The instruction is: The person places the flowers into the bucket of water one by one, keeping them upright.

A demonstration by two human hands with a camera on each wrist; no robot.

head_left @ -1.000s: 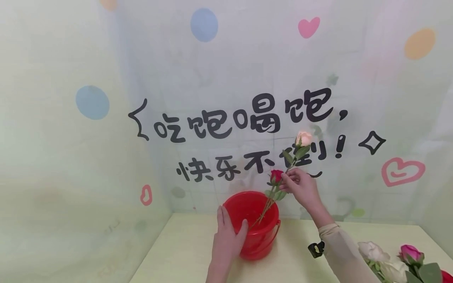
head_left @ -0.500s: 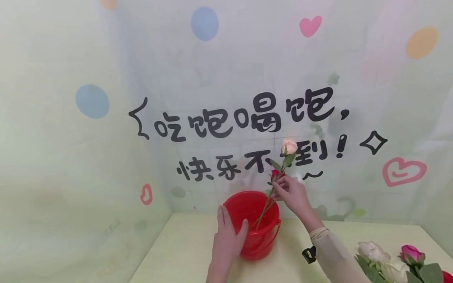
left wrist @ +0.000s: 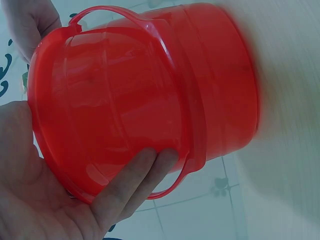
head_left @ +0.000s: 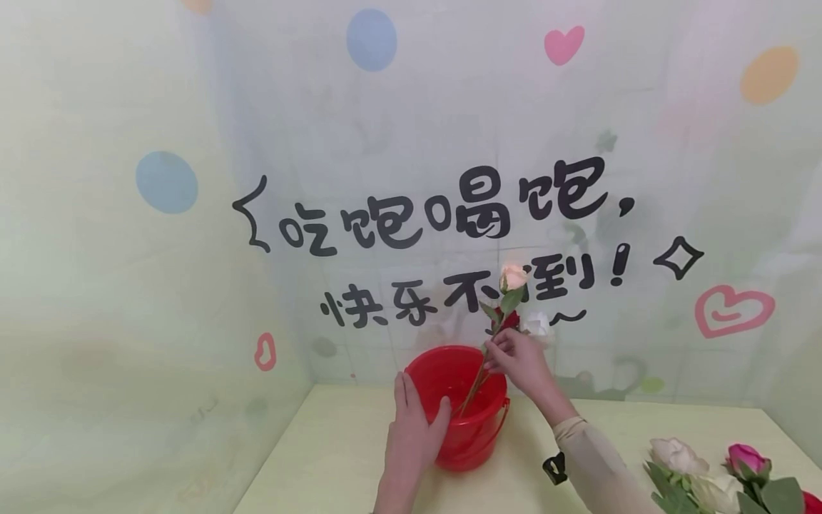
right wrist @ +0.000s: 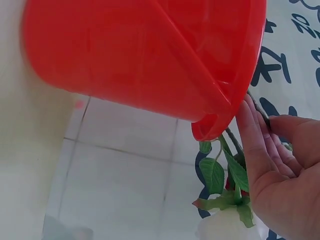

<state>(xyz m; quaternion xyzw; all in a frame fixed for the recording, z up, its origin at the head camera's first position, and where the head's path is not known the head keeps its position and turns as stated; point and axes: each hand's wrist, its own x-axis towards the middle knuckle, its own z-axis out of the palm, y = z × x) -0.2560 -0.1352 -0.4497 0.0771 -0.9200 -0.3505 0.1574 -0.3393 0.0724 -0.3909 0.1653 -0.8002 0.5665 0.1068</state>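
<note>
A red bucket point(head_left: 459, 421) stands upright on the table. My left hand point(head_left: 411, 435) holds its left side, with the thumb at the rim and the fingers along the outer wall point(left wrist: 135, 180). Over the bucket's right rim, my right hand point(head_left: 521, 360) pinches the stem of a peach rose point(head_left: 514, 277) between thumb and fingers. The lower stem slants down into the bucket. Close behind this hand are a red rose point(head_left: 506, 320) and a white rose point(head_left: 536, 325); in the right wrist view, the white rose point(right wrist: 230, 225) hangs outside the rim beside green leaves point(right wrist: 212, 175).
At the front right lie white roses point(head_left: 677, 455) and a magenta rose point(head_left: 748, 460) with green leaves. A red object point(head_left: 812, 502) is cut off by the right edge. A printed backdrop point(head_left: 411, 143) rises behind the pale table point(head_left: 340, 442).
My right hand has moved left and down, bringing the peach rose lower and its stem further into the bucket. A white rose has come into view behind it. My left hand has stayed put.
</note>
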